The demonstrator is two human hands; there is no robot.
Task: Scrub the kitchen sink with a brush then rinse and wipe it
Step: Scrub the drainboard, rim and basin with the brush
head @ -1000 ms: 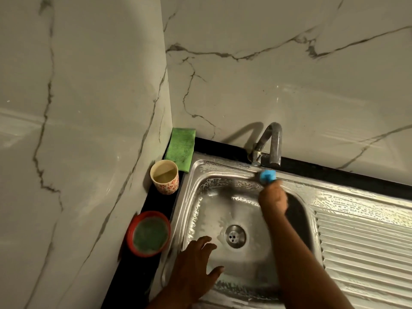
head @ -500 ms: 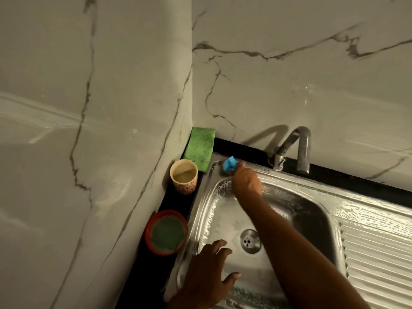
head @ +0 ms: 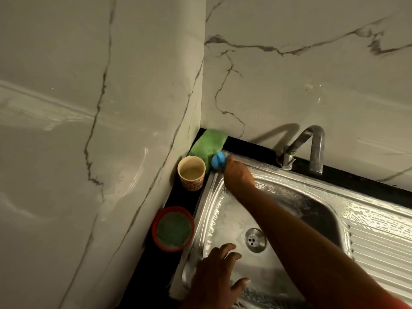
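right hand (head: 238,175) is curled tight around the blue brush (head: 218,161), holding it at the far-left corner of the steel sink (head: 225,217) rim, just beside the green sponge (head: 207,143) and patterned cup (head: 191,172). left hand (head: 217,273) lies flat, fingers spread, on the near-left edge.

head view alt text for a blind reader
A person's right hand grips a blue plastic brush at the back left corner of a soapy stainless steel sink, while the left hand rests on its front edge. A patterned cup and red bowl stand beside it.
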